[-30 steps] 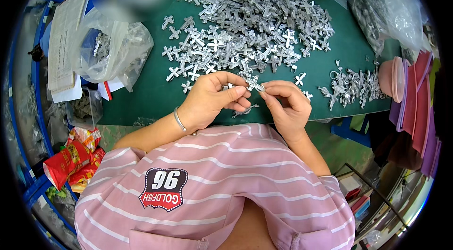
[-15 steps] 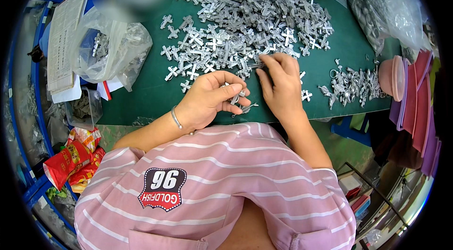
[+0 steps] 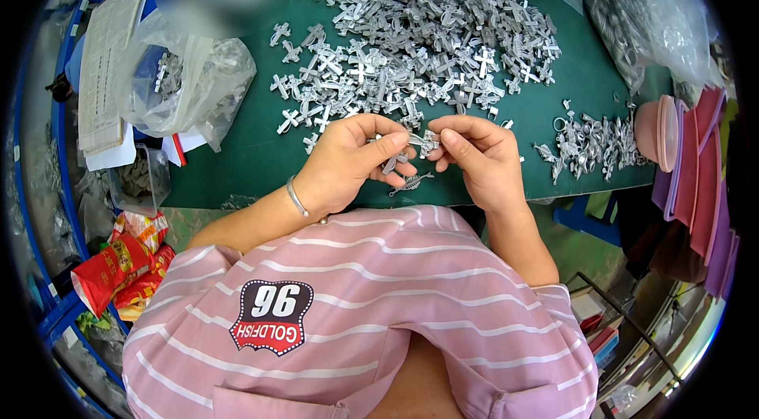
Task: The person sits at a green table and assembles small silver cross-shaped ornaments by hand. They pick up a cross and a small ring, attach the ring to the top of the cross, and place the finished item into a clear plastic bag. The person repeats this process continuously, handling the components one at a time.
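Between my two hands, just above the near part of the table, is a small silver metal cross pendant (image 3: 424, 143). My right hand (image 3: 480, 152) pinches its right end between thumb and forefinger. The fingertips of my left hand (image 3: 353, 152) meet its other end, and more silver metal pieces (image 3: 393, 161) are tucked in the curled left fingers. A silver fishbone-shaped pendant (image 3: 413, 182) lies on the green table just below the hands. Beyond them spreads a large heap of silver cross pendants (image 3: 427, 24), its near edge close to my fingertips.
A smaller pile of silver pieces (image 3: 589, 144) lies to the right, beside pink plastic cups (image 3: 658, 130). Clear bags of parts (image 3: 652, 16) stand at the far right, another bag (image 3: 198, 87) at the left. A clear tub (image 3: 142, 182) sits by the left table edge.
My right hand has drawn back from the heap's near edge toward me, bringing a cross pendant to my left hand. The left hand has stayed nearly in place.
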Motion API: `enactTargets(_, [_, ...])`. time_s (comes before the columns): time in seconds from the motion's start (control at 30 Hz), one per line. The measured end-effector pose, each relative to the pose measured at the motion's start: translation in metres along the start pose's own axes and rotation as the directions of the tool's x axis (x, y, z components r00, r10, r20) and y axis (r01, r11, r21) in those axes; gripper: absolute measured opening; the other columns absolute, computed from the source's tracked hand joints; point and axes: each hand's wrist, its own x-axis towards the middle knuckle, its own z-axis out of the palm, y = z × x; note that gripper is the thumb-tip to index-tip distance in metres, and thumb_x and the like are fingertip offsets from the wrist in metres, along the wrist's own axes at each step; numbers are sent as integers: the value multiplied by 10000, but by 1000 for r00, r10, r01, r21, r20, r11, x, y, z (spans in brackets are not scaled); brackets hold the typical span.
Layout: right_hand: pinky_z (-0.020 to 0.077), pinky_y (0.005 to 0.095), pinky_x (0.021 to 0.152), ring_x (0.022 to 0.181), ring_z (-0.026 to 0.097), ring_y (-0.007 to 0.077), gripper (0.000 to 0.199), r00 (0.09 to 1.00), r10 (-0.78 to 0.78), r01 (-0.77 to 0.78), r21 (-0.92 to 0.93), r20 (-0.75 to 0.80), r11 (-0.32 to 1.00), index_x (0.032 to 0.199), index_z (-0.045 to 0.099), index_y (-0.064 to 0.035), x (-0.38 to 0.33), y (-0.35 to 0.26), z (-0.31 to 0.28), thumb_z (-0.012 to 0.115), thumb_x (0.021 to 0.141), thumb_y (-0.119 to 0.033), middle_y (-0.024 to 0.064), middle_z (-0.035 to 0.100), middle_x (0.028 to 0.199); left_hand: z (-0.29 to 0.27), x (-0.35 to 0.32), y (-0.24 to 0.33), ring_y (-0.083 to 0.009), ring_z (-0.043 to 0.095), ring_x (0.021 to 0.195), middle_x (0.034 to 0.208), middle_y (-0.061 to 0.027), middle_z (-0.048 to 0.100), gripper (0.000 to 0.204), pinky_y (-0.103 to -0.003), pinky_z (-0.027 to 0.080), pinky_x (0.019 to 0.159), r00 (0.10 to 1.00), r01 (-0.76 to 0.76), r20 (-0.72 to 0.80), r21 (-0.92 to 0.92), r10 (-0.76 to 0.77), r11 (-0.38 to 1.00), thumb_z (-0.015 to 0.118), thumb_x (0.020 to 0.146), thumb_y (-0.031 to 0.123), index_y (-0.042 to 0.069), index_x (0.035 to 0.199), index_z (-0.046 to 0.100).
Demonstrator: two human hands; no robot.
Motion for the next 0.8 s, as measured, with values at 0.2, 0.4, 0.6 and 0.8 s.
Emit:
enactTargets(0.2, [524, 239, 616, 731, 621, 131, 186, 998, 70, -69, 132, -1, 989, 1026, 608, 39, 0, 2, -2, 576, 862, -43, 79, 637, 851, -3, 0, 1, -179, 637, 702, 878, -120, 630, 228, -281, 547, 594, 1000, 28, -2, -59, -29, 998, 557, 897, 170, -28, 1009, 563])
enactTargets(0.4, [515, 268, 661, 745, 630, 179, 150, 918, -397, 387, -268, 18, 882, 912, 628, 33, -2, 5, 2, 639, 763, 42, 105, 640, 836, 0, 0, 5, -182, 642, 730, 898, -119, 629, 239, -283, 553, 590, 997, 70, 23, -136, -68, 988, 546, 902, 190, -26, 1003, 569])
enactTargets(0.6, [491, 298, 626, 703, 618, 227, 124, 784, -601, 536, -661, 157, 526, 825, 623, 4, 11, -5, 7, 654, 714, 52, 109, 624, 807, -9, 1, 1, -165, 625, 752, 889, -99, 597, 223, -236, 526, 504, 986, 144, 115, -196, -123, 970, 535, 903, 192, -9, 996, 561])
enactTargets(0.8, [504, 288, 625, 733, 612, 196, 201, 831, -520, 423, -831, 196, 363, 879, 597, -8, 24, 7, 14, 696, 704, -20, 82, 607, 839, -8, -5, 3, -180, 629, 771, 903, -98, 594, 202, -261, 548, 553, 995, 85, 56, -147, -77, 986, 539, 895, 173, -2, 995, 556])
